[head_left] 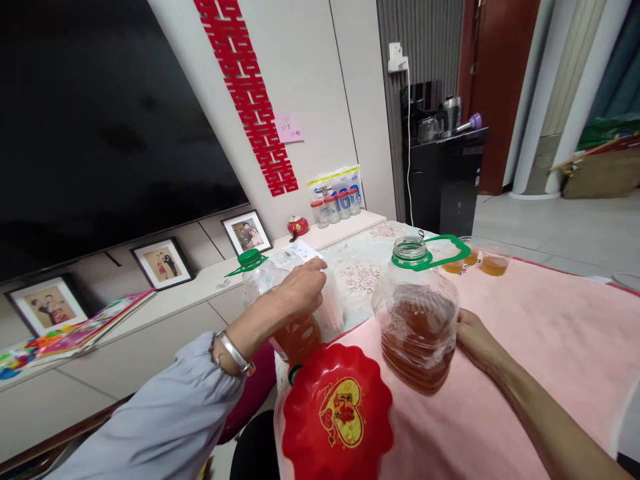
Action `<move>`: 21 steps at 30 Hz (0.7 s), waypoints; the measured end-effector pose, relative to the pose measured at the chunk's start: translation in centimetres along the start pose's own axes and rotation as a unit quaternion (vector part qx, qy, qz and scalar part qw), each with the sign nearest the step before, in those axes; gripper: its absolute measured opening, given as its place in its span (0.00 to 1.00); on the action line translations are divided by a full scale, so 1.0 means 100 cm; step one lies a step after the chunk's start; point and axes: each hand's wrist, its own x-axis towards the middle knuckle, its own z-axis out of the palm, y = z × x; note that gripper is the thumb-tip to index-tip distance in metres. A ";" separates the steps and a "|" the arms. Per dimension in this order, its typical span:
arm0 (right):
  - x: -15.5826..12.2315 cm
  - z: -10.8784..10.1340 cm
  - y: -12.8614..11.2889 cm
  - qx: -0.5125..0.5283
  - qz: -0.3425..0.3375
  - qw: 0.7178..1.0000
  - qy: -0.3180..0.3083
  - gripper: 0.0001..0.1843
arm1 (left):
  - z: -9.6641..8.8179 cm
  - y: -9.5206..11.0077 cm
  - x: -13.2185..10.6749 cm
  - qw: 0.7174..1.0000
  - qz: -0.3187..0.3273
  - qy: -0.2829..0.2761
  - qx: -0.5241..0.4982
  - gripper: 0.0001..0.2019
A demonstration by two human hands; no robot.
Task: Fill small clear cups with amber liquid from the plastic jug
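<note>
My left hand (304, 287) reaches over a capped clear jug (260, 277) of amber-brown liquid, fingers curled beside clear plastic wrapping or cups (333, 307). What its fingertips hold, if anything, I cannot make out. My right hand (470, 339) is against the right side of an open plastic jug (417, 327), its fingers partly hidden behind it. This jug stands upright, more than half full of brown liquid, with its green handle (453, 250) swung out to the right. In front lies a red scalloped tray (300, 427) with a gold heart print.
Clear cups of amber liquid (495, 263) stand at the table's far right. A pink cloth (550, 333) covers the table over a floral cover (357, 273). Red-lidded jars (343, 205), a small red pot (297, 225) and framed photos (246, 232) line the cabinet.
</note>
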 end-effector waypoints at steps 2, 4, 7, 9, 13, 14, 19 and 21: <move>0.000 -0.001 0.001 0.002 0.000 1.000 -0.001 0.11 | 0.003 -0.003 0.004 1.000 0.008 -0.016 0.009 0.20; 0.000 -0.001 0.002 0.005 0.000 1.000 -0.001 0.12 | 0.007 -0.006 0.006 1.000 0.014 -0.016 0.013 0.18; 0.001 0.000 0.003 0.006 0.000 1.000 -0.003 0.12 | 0.013 -0.010 0.007 1.000 0.014 -0.007 0.013 0.18; 0.001 0.000 0.003 0.004 0.000 1.000 -0.003 0.12 | 0.015 -0.012 0.007 1.000 0.011 -0.001 0.011 0.18; 0.001 0.001 0.000 -0.004 -0.001 1.000 0.002 0.12 | 0.014 -0.012 0.004 1.000 0.007 0.007 0.003 0.17; 0.001 0.001 0.000 -0.006 -0.001 1.000 0.002 0.12 | 0.014 -0.011 0.003 1.000 0.005 0.011 0.001 0.17; -0.002 0.002 -0.003 -0.015 -0.003 1.000 -0.003 0.12 | 0.006 -0.006 -0.004 0.999 -0.023 0.038 -0.005 0.14; -0.003 0.003 -0.004 -0.018 -0.001 1.000 -0.004 0.10 | 0.004 -0.005 -0.006 0.999 -0.032 0.042 -0.005 0.13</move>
